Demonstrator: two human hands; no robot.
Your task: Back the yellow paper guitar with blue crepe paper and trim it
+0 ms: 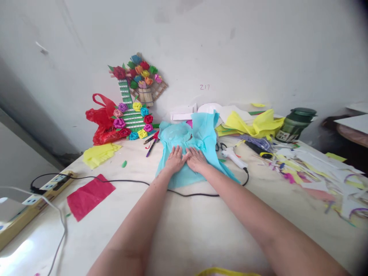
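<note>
A wrinkled sheet of light blue crepe paper lies spread on the table, its far part bunched and raised. My left hand rests flat on it with the fingers stretched out. Beside it, my right hand presses on the same paper, also flat, and the two thumbs nearly meet. To the right of the paper is a white hot glue gun, whose black cord runs across the table below my hands. Dark-handled scissors show partly from under the paper's right edge.
Paper flowers decorate a green-and-white stand at the back left, near a red plastic bag. A power strip and a dark pink paper piece lie left. Yellow crepe paper, a green jar and paper scraps occupy the right.
</note>
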